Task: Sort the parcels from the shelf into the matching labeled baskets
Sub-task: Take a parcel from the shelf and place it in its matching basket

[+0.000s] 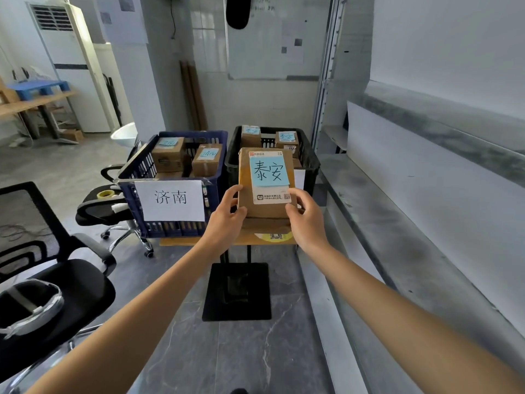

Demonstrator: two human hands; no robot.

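I hold a brown cardboard parcel (265, 206) with a blue note reading 泰安 upright in front of the black basket (308, 163). My left hand (227, 213) grips its lower left edge and my right hand (305, 217) grips its lower right corner. The black basket holds several brown parcels with blue notes. To its left stands a blue basket (216, 177) with a white sign reading 济南 and several parcels inside. Both baskets rest on a small wooden table (181, 241).
A grey metal shelf (426, 223) runs along the right side. Two black office chairs (56, 265) stand at the left, one carrying a tape roll (105, 194). The table's black base plate (237, 291) sits on the grey tiled floor.
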